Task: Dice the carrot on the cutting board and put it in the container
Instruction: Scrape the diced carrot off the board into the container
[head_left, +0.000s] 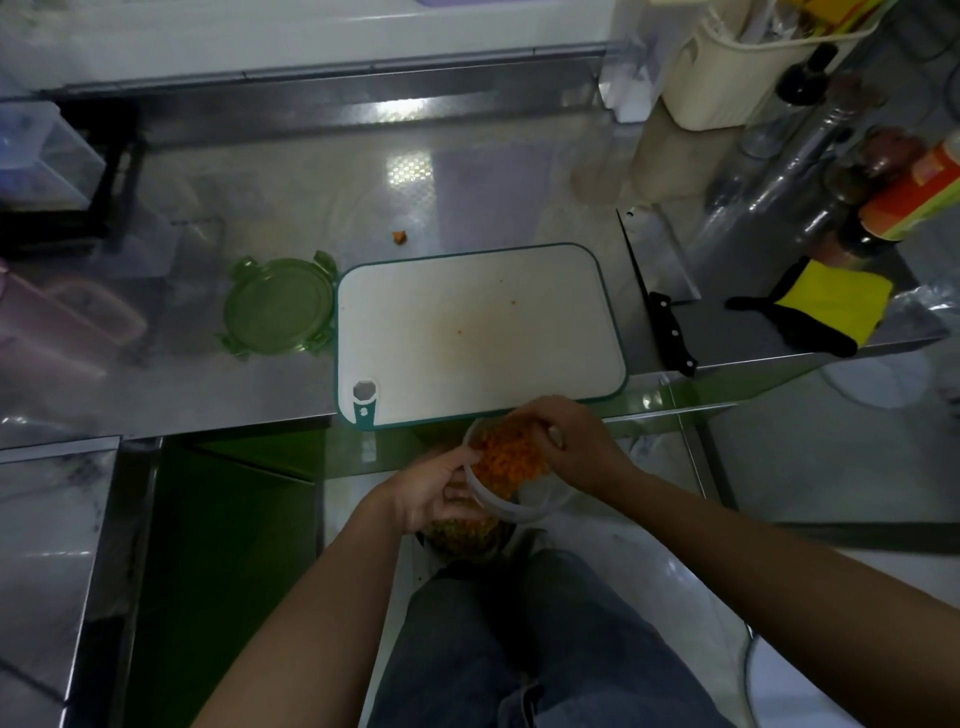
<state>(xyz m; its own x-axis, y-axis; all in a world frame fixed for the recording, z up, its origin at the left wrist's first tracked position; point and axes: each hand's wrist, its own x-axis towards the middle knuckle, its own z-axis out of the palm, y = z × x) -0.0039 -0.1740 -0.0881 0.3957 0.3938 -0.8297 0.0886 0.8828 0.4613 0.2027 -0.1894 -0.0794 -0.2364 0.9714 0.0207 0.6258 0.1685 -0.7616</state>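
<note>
Your left grip (436, 488) pinches the container (519, 512) by its left rim. Your right grip (576, 441) curls over its upper rim, fingers on the diced carrot (506, 460) inside, just below the cutting board (478, 322) at centre frame. On the worktop (519, 171), a green lid (278, 306) lies left of the board, a knife (670, 332) right, and a stray carrot piece (400, 237) above.

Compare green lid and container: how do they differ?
The green lid lies flat on the counter, untouched; the container is tilted, held off the counter by the left hand. The lid is green, the container whitish. The lid is bare; the container holds diced carrot. Both are round.
</note>
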